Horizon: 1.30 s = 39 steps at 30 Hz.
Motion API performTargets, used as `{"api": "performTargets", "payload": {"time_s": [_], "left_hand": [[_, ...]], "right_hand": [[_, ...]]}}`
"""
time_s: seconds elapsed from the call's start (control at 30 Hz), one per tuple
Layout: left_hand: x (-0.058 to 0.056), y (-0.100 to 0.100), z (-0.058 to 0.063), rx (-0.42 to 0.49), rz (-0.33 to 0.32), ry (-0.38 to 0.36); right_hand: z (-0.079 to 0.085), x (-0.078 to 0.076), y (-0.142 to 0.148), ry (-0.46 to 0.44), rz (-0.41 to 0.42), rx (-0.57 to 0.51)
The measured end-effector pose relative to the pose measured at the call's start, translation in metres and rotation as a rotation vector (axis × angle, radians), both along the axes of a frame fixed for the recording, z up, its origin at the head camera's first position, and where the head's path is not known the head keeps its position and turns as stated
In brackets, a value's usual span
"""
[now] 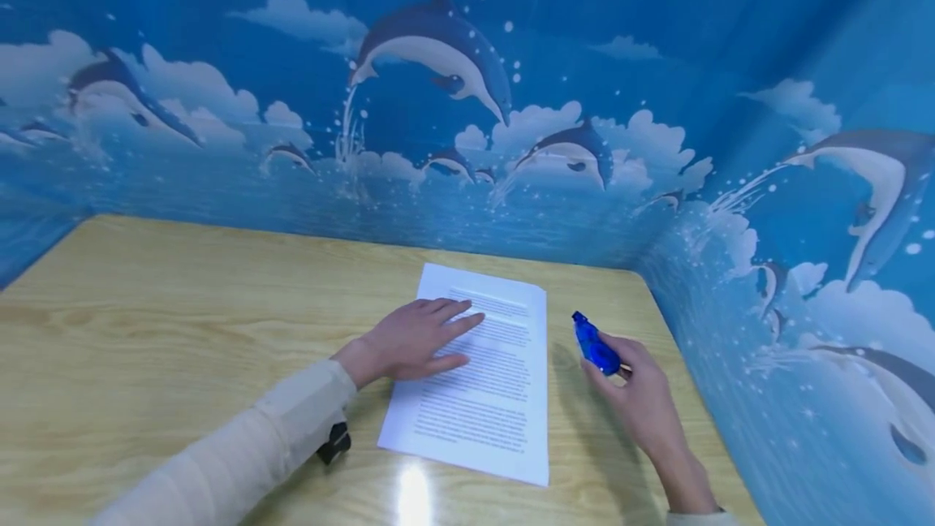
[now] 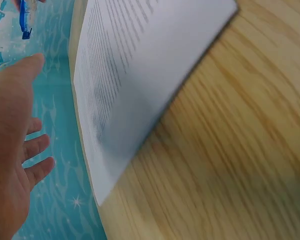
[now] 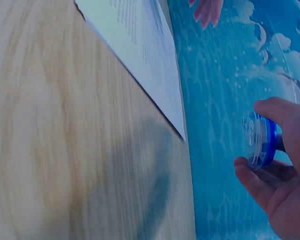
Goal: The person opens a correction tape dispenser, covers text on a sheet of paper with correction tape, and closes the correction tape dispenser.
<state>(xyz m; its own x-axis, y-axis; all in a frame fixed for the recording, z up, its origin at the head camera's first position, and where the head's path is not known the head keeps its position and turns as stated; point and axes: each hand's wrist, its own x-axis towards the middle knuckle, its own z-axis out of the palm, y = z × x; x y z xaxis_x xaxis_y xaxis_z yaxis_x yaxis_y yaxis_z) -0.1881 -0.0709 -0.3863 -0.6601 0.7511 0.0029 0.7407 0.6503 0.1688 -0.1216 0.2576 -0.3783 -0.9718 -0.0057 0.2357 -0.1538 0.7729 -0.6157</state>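
1. Blue dolphin-printed cloth (image 1: pixel 467 222) is hung from nine o'clock through twelve to three around one wood-grain surface (image 1: pixel 219 307), presumably as a screen.
2. One blue dispenser (image 1: pixel 597 350), seemingly for correction tape, is held above the surface at three o'clock from the paper, its narrow tip aimed toward eleven o'clock.
3. It is pinched by the right hand (image 1: pixel 646 396), whose thumb and fingers are clamped on its sides; the tip is left uncovered, probably so that it is not obstructed.
4. One bundle of printed paper (image 1: pixel 482 396) is laid flat, apparently turned to be read from six o'clock. More than one sheet is suggested by its edges, but the number cannot be counted.
5. One left hand (image 1: pixel 416 339) is held over the paper, at ten o'clock from its middle. Its fingers are spread apart and nothing is gripped; the pose would suit steadying the page.
6. Two pale sleeves are seen, with one small black object (image 1: pixel 334 442) at the left cuff.
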Motion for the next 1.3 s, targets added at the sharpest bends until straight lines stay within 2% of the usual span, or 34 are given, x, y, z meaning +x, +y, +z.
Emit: {"api": "performTargets", "payload": {"time_s": [0.3, 0.43, 0.5, 0.6, 0.93, 1.13, 1.3], "left_hand": [[0.002, -0.021, -0.002, 0.012, 0.047, 0.002], [0.004, -0.027, -0.003, 0.011, 0.072, -0.009], [0.005, -0.029, -0.004, 0.009, 0.084, -0.016], [0.006, -0.032, -0.005, 0.006, 0.090, -0.022], [0.008, -0.033, -0.008, 0.041, 0.082, -0.010], [0.011, -0.028, -0.008, 0.171, 0.061, -0.034], [0.012, -0.016, -0.004, 0.319, 0.033, -0.091]], "right_hand": [[-0.011, -0.006, -0.032, 0.016, 0.129, -0.019], [-0.014, -0.006, -0.043, -0.015, 0.151, -0.037], [-0.015, -0.006, -0.048, -0.046, 0.151, -0.079], [-0.016, -0.006, -0.055, -0.098, 0.133, -0.178], [-0.014, -0.011, -0.071, -0.311, 0.060, -0.639], [-0.008, -0.014, -0.078, -0.401, 0.060, -0.859], [-0.007, -0.015, -0.083, -0.435, 0.053, -0.891]]}}
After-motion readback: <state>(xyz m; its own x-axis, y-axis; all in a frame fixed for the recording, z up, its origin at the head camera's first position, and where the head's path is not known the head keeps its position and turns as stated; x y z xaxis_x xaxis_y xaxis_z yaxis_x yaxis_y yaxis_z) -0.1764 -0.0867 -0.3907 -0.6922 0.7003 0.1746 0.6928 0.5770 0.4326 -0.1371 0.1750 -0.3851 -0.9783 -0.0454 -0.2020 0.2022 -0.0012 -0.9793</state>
